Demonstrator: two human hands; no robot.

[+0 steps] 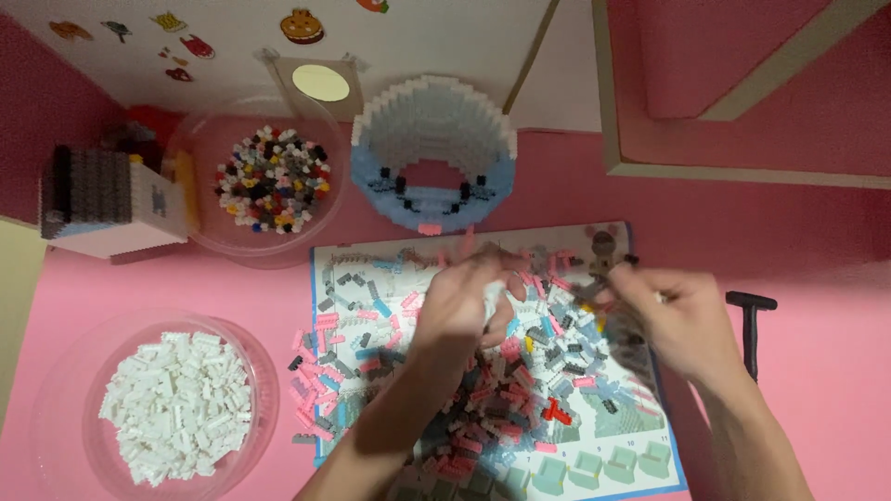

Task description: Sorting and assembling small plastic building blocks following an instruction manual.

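Your left hand (461, 301) hovers over the loose brick pile (483, 371) on the instruction sheet (640, 464), grip curled – on what, I cannot tell; your right hand (673, 320) pinches something tiny, blurred. A forearm sweep could scatter bricks across the pink worktop (817, 232).
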